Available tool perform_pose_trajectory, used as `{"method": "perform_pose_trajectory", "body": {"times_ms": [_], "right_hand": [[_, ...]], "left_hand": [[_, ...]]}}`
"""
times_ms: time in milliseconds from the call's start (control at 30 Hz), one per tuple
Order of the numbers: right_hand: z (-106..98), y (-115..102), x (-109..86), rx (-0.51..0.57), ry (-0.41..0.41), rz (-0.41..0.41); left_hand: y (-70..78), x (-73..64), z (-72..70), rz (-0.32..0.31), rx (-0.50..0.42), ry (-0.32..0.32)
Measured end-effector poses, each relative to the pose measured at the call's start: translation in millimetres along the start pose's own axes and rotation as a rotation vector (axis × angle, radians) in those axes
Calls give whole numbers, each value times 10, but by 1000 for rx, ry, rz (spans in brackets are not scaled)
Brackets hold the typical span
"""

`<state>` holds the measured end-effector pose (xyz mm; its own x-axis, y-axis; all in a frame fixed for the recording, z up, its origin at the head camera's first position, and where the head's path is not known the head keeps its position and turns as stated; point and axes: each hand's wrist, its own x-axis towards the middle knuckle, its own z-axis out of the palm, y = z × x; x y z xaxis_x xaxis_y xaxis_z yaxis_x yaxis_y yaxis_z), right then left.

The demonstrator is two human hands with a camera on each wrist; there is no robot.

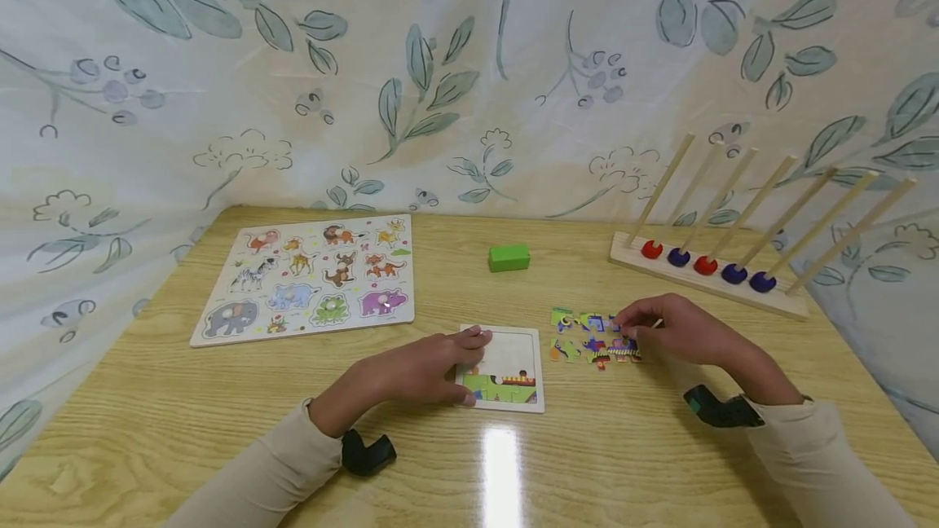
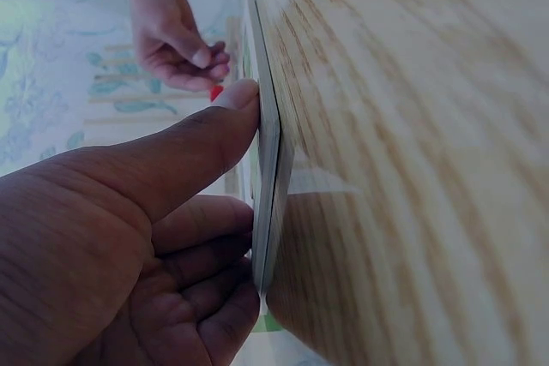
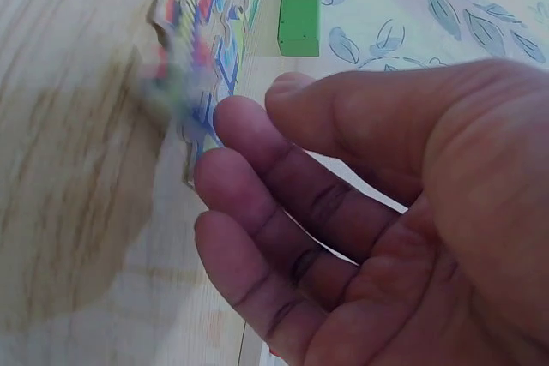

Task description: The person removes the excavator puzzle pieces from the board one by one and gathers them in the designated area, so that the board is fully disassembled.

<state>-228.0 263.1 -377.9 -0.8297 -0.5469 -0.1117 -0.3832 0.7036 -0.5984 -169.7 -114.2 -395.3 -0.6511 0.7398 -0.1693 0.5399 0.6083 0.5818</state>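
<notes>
Left hand (image 1: 420, 367) rests part-hiding the tray (image 1: 513, 350), filled end bodyward. Blurred piece (image 3: 174, 79) by right hand (image 1: 681, 330); cannot tell if pinched.

Table (image 1: 147, 406): animal board (image 1: 318, 283) left; green block (image 1: 509, 257) back centre; peg rack (image 1: 700, 283) right, bearing red and blue beads (image 1: 706, 266); leafy cloth (image 1: 469, 80) behind.

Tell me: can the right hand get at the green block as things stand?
Probably yes. The right hand is at the loose jigsaw pieces; bare tabletop leads from there to the green block, and the wooden peg rack stands off that path.
</notes>
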Motion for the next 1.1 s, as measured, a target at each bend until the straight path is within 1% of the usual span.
{"method": "perform_pose_trajectory", "body": {"times_ms": [133, 233, 333, 467, 600, 700, 833, 1000, 1100], "right_hand": [[0, -36, 16, -3, 0, 5], [14, -95, 54, 8, -3, -15], [41, -174, 96, 21, 3, -35], [103, -289, 146, 58, 1, -41], [191, -393, 198, 112, -33, -65], [266, -468, 243, 132, -57, -91], [339, -541, 276, 144, -73, -115], [404, -582, 286, 171, -99, -104], [440, -606, 289, 165, -105, -110]], "left_hand": [[10, 2, -4, -15, 18, -6], [26, -5, -1, -41, 39, -11], [47, -12, 3, -54, 58, -8], [67, -15, -12, -47, 107, 10], [66, -21, -41, -21, 149, 30], [48, -48, -62, -12, 152, 41], [23, -82, -95, -21, 152, 45], [-6, -107, -123, -4, 162, 60], [-9, -112, -127, -14, 153, 46]]}}
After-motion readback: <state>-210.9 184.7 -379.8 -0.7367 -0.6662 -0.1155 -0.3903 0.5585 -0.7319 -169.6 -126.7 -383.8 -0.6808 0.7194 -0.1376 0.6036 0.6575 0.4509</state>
